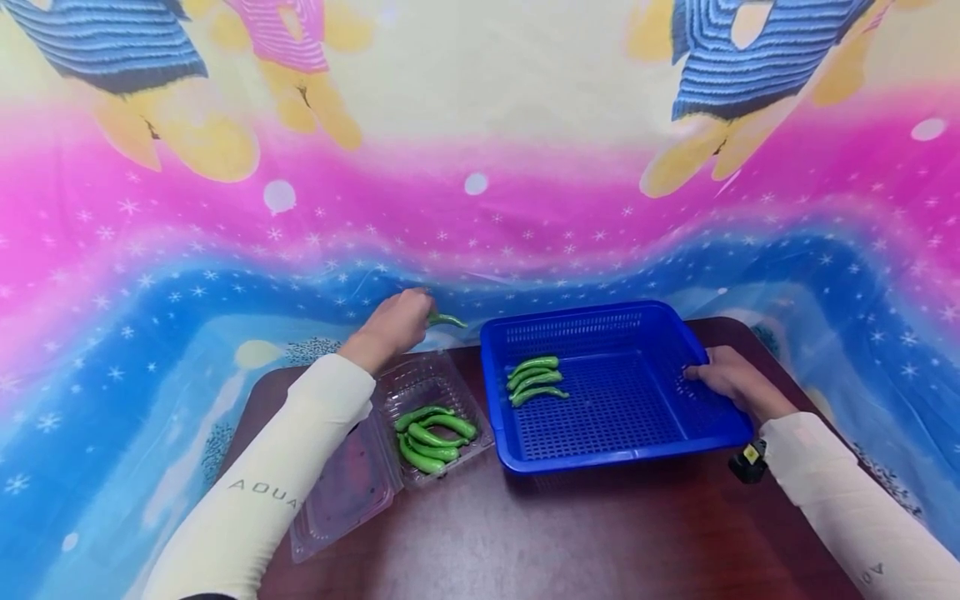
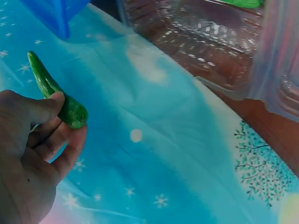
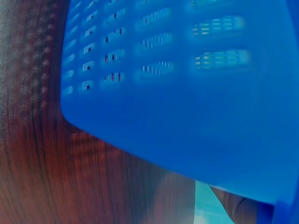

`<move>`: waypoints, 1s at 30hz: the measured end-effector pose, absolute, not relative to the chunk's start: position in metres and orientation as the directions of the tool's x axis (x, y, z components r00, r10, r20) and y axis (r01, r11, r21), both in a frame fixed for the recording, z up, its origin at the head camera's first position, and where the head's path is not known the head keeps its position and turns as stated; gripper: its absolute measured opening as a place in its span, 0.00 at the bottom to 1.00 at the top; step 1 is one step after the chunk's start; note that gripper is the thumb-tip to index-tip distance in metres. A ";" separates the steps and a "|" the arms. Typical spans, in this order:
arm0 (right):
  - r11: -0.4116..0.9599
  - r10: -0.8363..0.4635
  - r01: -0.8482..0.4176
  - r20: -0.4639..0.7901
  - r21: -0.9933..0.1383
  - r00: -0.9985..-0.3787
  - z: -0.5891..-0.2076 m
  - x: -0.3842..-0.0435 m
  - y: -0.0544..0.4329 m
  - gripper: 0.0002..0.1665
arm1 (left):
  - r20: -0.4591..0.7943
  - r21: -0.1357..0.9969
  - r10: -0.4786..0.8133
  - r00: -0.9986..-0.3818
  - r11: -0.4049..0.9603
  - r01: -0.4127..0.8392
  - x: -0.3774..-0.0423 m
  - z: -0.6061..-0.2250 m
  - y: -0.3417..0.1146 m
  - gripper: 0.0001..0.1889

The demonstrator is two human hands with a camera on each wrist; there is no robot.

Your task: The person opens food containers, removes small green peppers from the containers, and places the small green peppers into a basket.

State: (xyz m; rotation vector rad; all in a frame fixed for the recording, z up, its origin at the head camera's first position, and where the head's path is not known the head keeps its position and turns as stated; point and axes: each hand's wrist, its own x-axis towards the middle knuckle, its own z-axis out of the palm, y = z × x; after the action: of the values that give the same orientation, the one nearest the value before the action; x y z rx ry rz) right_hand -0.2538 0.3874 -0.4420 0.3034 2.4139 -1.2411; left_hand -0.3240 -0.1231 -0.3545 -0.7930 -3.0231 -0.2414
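Note:
My left hand (image 1: 397, 321) pinches a green pepper (image 2: 70, 109) between thumb and fingers, above the table's far edge, left of the basket. Below that hand, a clear plastic clamshell box (image 1: 401, 379) lies with its lid open to the left and several green peppers (image 1: 427, 437) inside. The blue plastic basket (image 1: 600, 454) has more green peppers (image 1: 536, 379) lying side by side at its left. At its right side my right hand (image 1: 723, 379) grips the rim. In the right wrist view, the basket's wall (image 3: 177, 121) hides most of that hand; one finger (image 3: 238, 207) shows.
Both containers are on a dark brown wooden table (image 1: 465, 542). Behind the table hangs a patterned pink and blue cloth (image 1: 480, 225), which also drops past the sides. A small black device (image 1: 748, 462) is at the right wrist.

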 end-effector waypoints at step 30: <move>0.593 0.024 0.378 -0.454 -0.711 -0.891 -0.442 -0.253 0.387 0.25 | -0.028 0.183 0.628 -0.778 0.768 0.614 -0.326 -0.354 -0.038 0.12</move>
State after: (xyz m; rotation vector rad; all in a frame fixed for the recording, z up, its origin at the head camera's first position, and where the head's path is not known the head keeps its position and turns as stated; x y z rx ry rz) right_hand -0.2535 0.3870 -0.4417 0.3227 2.4252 -1.2171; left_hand -0.3256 -0.0377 -0.3536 -1.0683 -3.0359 -0.2649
